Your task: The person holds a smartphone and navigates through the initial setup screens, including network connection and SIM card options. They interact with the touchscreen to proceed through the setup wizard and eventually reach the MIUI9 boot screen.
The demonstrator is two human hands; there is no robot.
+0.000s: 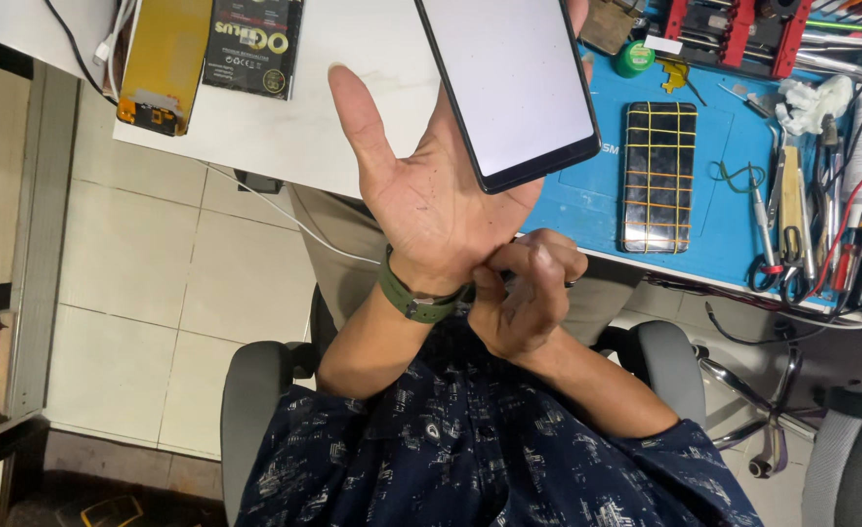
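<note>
My left hand (421,185) is raised palm up, thumb spread to the left. Its fingers are hidden behind a flat phone screen panel (509,83) with a white face and black border, which they hold tilted over the bench edge. A green wrist band (411,301) circles my left wrist. My right hand (527,298) is curled shut, its fingertips pressed against the left wrist right beside the band. I cannot tell whether it pinches the band itself.
A blue work mat (577,200) carries a dark phone bound with yellow rubber bands (658,176). Tweezers, scissors and other tools (792,224) crowd the right side. On the white table (304,127) lie a yellow phone part (163,59) and a black box (252,44). I sit in a grey chair (255,400).
</note>
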